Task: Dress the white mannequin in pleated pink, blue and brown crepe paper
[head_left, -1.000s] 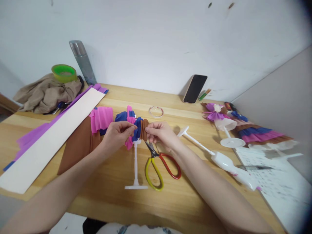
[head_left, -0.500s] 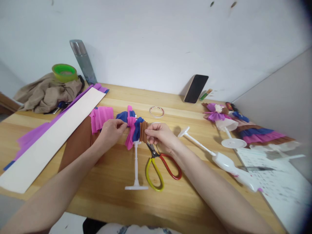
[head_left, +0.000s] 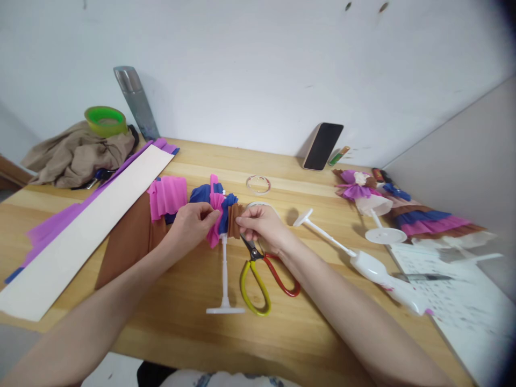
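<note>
Head view: I watch the left hand (head_left: pixel 192 223) come back in to the pink gathered strip (head_left: pixel 216 202), after it had drawn away to the left half a second ago. Its thumb and fingertips are brought close together at the strip's edge; whether they pinch anything, I can't make out from here.

The right hand (head_left: pixel 262 223) has barely moved: I see it pinching the edge of the brown pleated piece (head_left: pixel 234 221) between thumb and fingers. That piece sits just beside the blue gathered strip (head_left: pixel 229 201), with the pink one on the blue's other side, all at the top of the white stand (head_left: pixel 224 271). Compared with a second ago, the brown has shifted slightly to the left.

As I judge it, the right hand is keeping the brown piece in check, while the left is free to change place along the bundle. The pleats seem unfixed to me and could spread if that pinch slackens.

Around them nothing I can see has changed: the scissors (head_left: pixel 255 255) lie just below the right hand, and the pink sheet (head_left: pixel 169 194) rests near the left.
</note>
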A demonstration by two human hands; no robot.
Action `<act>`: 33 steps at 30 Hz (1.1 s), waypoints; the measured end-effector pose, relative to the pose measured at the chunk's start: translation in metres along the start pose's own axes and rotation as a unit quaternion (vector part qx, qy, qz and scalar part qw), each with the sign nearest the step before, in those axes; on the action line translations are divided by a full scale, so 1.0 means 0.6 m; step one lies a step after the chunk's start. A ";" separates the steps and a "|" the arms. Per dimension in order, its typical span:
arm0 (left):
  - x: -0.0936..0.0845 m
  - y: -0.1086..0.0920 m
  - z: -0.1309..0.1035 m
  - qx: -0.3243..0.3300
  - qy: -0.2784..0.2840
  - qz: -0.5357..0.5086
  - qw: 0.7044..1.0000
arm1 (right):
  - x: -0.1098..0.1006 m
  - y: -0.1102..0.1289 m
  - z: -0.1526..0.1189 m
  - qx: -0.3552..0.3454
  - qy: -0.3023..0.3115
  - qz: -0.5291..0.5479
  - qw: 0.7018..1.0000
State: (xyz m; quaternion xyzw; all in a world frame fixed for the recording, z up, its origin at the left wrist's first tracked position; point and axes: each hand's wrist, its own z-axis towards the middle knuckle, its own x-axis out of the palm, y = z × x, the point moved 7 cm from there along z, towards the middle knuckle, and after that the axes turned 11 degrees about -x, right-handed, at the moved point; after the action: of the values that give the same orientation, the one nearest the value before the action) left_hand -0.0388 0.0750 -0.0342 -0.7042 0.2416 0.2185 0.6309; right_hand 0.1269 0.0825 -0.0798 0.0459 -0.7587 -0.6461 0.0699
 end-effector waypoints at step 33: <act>0.010 -0.023 -0.024 -0.064 0.093 -0.090 0.990 | 0.031 0.037 -0.030 -0.031 0.069 -0.010 0.997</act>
State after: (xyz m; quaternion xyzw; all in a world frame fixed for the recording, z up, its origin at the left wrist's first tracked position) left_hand -0.0257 0.0617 -0.0254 -0.7790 0.2206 0.1098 0.5765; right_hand 0.1123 0.0659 -0.0540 0.0956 -0.7314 -0.6651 0.1168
